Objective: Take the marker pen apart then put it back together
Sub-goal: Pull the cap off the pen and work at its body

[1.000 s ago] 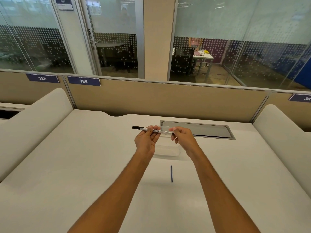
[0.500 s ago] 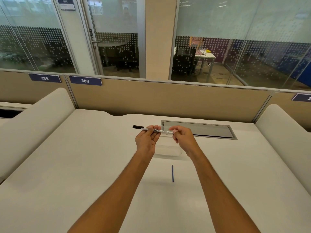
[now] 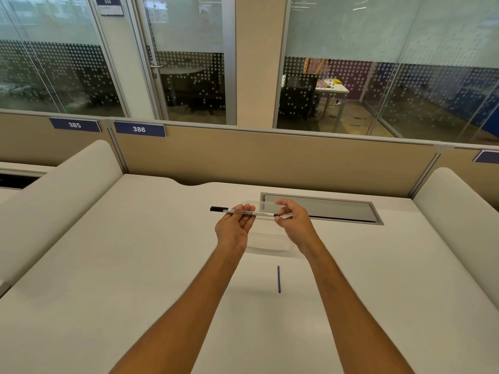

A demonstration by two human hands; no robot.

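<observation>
A slim white marker pen (image 3: 263, 213) with a black cap at its left end is held level above the white desk. My left hand (image 3: 234, 229) pinches the barrel near its middle with the fingertips, palm up. My right hand (image 3: 293, 222) grips the pen's right end between thumb and fingers. A thin dark blue rod (image 3: 278, 279), apparently the pen's inner part, lies on the desk in front of my hands, pointing away from me.
A clear plastic box (image 3: 270, 242) stands on the desk (image 3: 135, 265) under my hands. A grey cable hatch (image 3: 337, 210) is set into the desk at the back right. Beige partitions enclose the desk at the back and both sides.
Both hands keep their hold on the pen. The fingers of my right hand have opened slightly around the pen's right end; the blue rod has not moved.
</observation>
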